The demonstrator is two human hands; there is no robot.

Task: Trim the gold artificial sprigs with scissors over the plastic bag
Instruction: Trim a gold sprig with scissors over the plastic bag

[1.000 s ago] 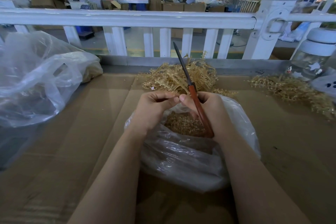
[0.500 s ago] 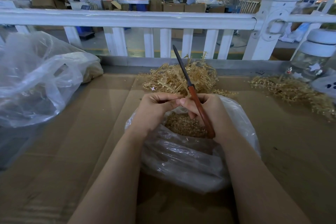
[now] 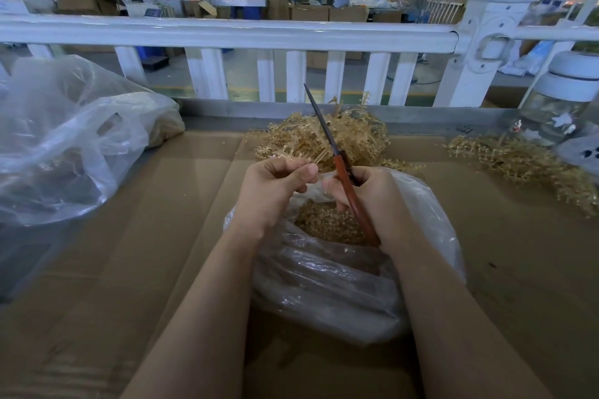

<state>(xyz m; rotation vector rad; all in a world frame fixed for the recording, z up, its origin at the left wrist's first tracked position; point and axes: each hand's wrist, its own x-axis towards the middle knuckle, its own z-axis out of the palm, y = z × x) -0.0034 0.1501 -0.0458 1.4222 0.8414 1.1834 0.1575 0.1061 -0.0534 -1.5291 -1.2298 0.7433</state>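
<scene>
Now, hands: parted slightly from a second ago.
Left hand: fingers pinch a thin gold bit.
Right hand: fingers grip scissors, blades together, pointing far.
Sprigs: heaped beyond bag; trimmings inside.
Meaning: probably between cuts.

Two bare forearms come up from the bottom edge of the view, and no sleeve, cuff or glove shows anywhere along them. The left hand is bare too: no ring, no watch, no band at the wrist. Its thumbnail is short and plain, without polish. The right hand is just as plain, with nothing on the fingers that show and nothing round the wrist. Both forearms are slim and smooth, widening toward the elbows where the frame cuts them off. Any clothing lies outside the picture, so what the person wears cannot be told.
</scene>
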